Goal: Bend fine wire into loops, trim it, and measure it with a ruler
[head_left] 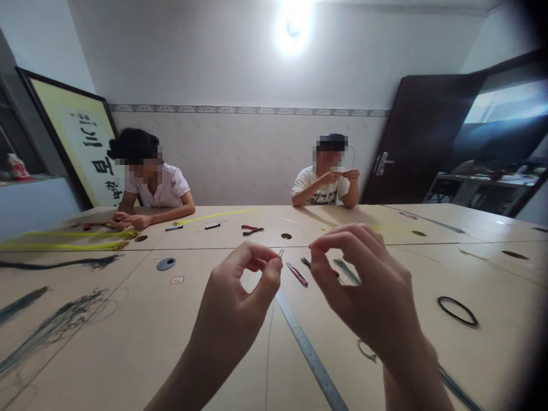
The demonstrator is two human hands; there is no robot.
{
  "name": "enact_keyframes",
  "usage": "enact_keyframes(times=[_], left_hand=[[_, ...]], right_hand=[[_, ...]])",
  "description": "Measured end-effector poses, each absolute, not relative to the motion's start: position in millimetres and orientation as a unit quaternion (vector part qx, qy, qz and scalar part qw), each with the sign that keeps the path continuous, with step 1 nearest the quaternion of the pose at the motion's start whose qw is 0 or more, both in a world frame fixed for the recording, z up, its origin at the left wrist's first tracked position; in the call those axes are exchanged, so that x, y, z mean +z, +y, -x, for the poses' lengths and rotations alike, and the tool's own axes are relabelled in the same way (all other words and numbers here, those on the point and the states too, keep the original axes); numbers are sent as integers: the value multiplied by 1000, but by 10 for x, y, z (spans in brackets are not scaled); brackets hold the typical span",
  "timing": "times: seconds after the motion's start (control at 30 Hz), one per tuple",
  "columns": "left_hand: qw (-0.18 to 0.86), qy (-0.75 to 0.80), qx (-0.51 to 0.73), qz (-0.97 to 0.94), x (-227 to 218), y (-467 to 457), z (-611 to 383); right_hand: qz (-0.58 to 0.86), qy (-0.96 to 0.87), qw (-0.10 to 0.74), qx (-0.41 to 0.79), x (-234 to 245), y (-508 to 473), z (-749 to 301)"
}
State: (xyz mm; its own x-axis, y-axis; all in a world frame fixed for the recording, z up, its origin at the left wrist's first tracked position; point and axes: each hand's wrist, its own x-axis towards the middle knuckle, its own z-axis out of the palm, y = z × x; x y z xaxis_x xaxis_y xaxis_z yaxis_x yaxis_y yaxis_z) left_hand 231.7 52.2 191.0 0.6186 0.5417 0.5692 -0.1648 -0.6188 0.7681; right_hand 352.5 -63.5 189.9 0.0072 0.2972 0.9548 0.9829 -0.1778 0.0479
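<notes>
My left hand (244, 294) is closed in a pinch, with a small thin loop (281, 253) of wire or cord sticking up from between thumb and forefinger. Just to its right, my right hand (363, 285) also has thumb and forefinger brought together; whatever they hold, if anything, is too small to make out. Both hands are raised over the table. Between them on the tabletop lie pink-handled tweezers (297, 274). Dark plier tips (305, 262) show beside the right fingertips, the rest mostly hidden behind that hand. A steel ruler (306, 348) runs below the hands.
Bundles of dark cord (51, 328) lie at the left, yellow cords (64, 240) behind them. Red-handled pliers (252, 230) rest across the table. At the right are a black ring (457, 311) and a small ring-shaped item (367, 350). Two people sit opposite.
</notes>
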Motion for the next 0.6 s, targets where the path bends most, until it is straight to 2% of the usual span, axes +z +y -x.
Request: enact_keyframes(times=[0.2,0.37,0.6], left_hand=[[449,107,455,-762,1943,575,-2259],[441,96,494,-743,1962,633,-2160],[424,88,533,-727,2024,680,-2004]], right_hand=[[754,-551,195,-301,1573,-1153,-3478],[812,-546,154,-138,1286,-1077,-3187],[829,-549,78,-66,275,-1065,-3192]])
